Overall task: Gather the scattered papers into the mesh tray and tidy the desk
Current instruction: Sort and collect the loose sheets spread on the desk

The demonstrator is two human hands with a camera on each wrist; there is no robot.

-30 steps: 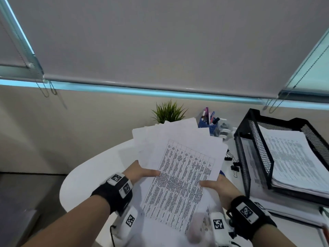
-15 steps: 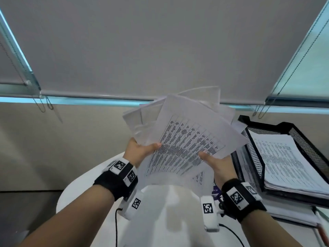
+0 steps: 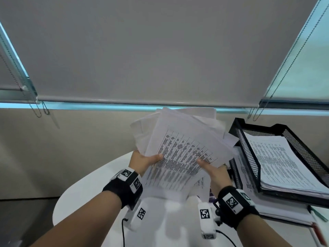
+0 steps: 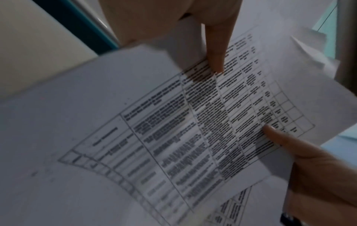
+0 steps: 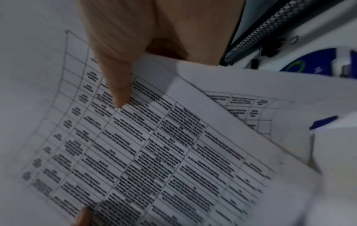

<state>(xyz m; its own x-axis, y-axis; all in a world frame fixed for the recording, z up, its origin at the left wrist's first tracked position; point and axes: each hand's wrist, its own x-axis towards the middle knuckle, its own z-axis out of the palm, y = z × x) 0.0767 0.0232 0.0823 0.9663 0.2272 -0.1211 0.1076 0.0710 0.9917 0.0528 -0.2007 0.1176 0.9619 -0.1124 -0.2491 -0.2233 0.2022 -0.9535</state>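
Note:
A fanned stack of printed papers (image 3: 179, 148) is raised above the white desk (image 3: 74, 202), tilted up toward the window. My left hand (image 3: 142, 161) pinches its left edge, thumb on the top sheet. My right hand (image 3: 211, 170) pinches the right edge the same way. In the left wrist view the left thumb (image 4: 216, 50) presses the table-printed sheet of the papers (image 4: 173, 130), and the right hand's thumb (image 4: 280, 137) shows too. From the right wrist, the right thumb (image 5: 115, 76) lies on the papers (image 5: 154, 152). The black mesh tray (image 3: 249, 148) stands right of the hands, with papers in it.
A lower tray tier (image 3: 236, 177) also carries sheets. Black binder clips (image 5: 270, 45) and a blue disc-shaped object (image 5: 309, 61) lie on the desk by the tray. A red pen (image 3: 318, 234) sits at the right edge. Blinds and a window frame (image 3: 124, 106) run behind.
Both hands have lifted the fanned papers off the desk and tipped them up, then shifted them to the right toward the mesh tray. The plant and pen holder are now hidden behind the sheets.

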